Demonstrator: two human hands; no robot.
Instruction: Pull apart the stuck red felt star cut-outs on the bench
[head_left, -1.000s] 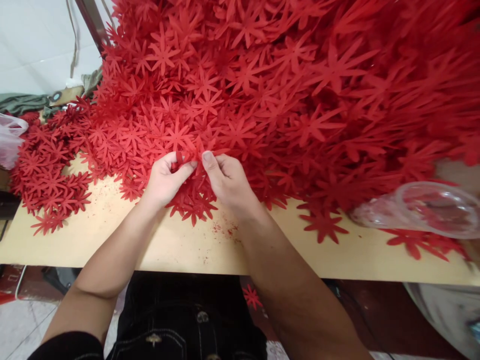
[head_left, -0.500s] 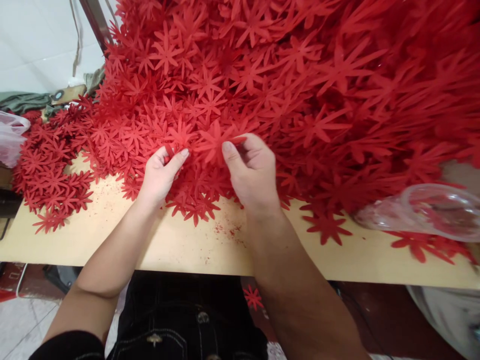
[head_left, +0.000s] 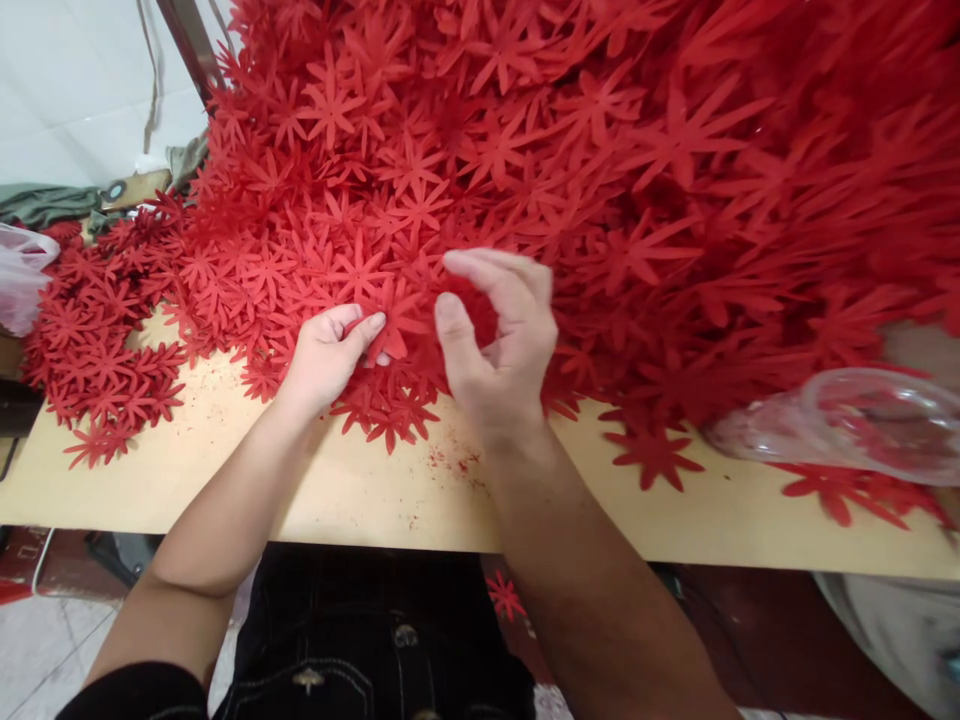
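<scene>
Between the thumb and fingers of my left hand (head_left: 334, 345) a red flower-shaped cutout (head_left: 397, 318) is pinched by its left side. Its narrow petals point out to the right. Close by on the right, my right hand (head_left: 502, 335) is open, thumb and fingers curved apart with nothing seen between them. Behind both hands rises a large heap of similar red cutouts (head_left: 420, 205), which reaches up out of the picture. A few of them lie just under my left hand.
A pale tabletop (head_left: 360, 490) bears red crumbs. At the right lies a clear plastic container (head_left: 862, 430); a plastic bag (head_left: 24, 275) is at the left edge. Green cloth (head_left: 49, 203) lies at back left. One red cutout (head_left: 506, 595) shows below the table edge.
The cutout, held between both hands before, is now in my left hand alone, slightly lower. My right hand has let go and its fingers have spread.
</scene>
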